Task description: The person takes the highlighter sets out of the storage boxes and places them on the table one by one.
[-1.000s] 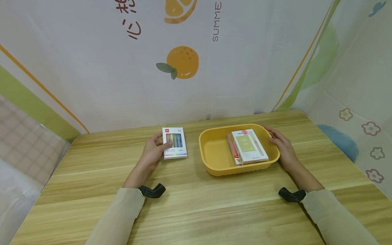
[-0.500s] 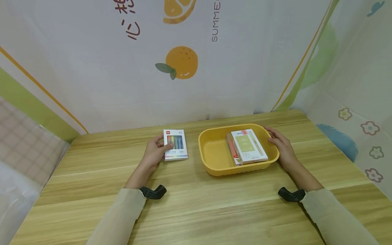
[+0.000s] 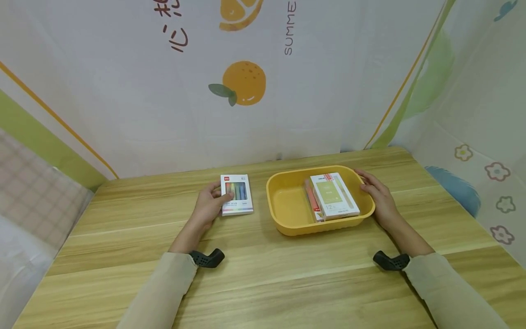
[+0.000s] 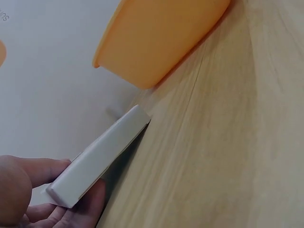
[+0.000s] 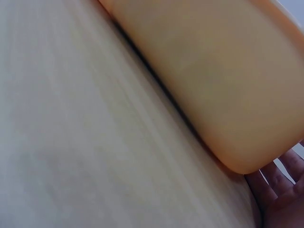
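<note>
My left hand (image 3: 208,203) pinches the left side of a white box of coloured markers (image 3: 243,206), thumb on top and fingers beneath. In the left wrist view the box (image 4: 102,154) tilts, its far end low by the table and its near end raised. To the right stands a yellow plastic basket (image 3: 283,177). My right hand (image 3: 382,201) holds its right end, thumb at the rim and fingers along the outer wall. Inside the basket lies a white box with a green label (image 3: 328,192), on top of an orange-red pack (image 3: 313,201) that is partly hidden.
The wooden table (image 3: 279,283) runs under both hands, its back edge against a white printed curtain (image 3: 164,114). A blue shape (image 3: 454,189) shows beyond the table's right edge. Black wrist mounts (image 3: 207,259) sit at both cuffs.
My left hand and the box of coloured markers have shifted slightly to the right and toward me. The basket and my right hand have stayed in place.
</note>
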Available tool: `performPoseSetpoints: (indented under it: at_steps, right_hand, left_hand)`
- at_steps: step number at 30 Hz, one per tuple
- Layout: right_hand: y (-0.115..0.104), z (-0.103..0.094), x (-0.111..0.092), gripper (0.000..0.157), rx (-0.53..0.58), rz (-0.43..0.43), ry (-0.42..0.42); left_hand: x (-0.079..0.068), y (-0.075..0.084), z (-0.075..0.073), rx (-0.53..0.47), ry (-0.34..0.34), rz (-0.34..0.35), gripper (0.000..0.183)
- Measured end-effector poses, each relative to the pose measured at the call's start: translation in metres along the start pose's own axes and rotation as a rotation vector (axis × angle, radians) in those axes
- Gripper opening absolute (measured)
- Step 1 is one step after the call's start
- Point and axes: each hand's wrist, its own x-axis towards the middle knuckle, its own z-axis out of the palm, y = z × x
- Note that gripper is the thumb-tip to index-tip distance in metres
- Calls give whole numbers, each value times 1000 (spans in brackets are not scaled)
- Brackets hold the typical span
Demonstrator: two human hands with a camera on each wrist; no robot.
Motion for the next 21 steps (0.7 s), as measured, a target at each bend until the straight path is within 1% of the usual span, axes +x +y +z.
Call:
performPoseSetpoints:
  at_steps: [7, 13, 16, 21]
  right_hand:
    - [1, 1, 1, 48, 16, -9, -5]
    - [1, 1, 1, 47, 4, -7, 2]
    - [1, 0, 1, 47, -6, -2, 4]
    - [1, 0, 1, 48, -10, -4, 6]
  left_hand:
    - [1, -4, -1, -5, 1, 2, 64]
    - [1, -4, -1, 12, -1, 21, 64]
    - [3, -4, 0, 29, 10, 25, 64]
    - [5, -6, 2, 84, 34, 41, 63]
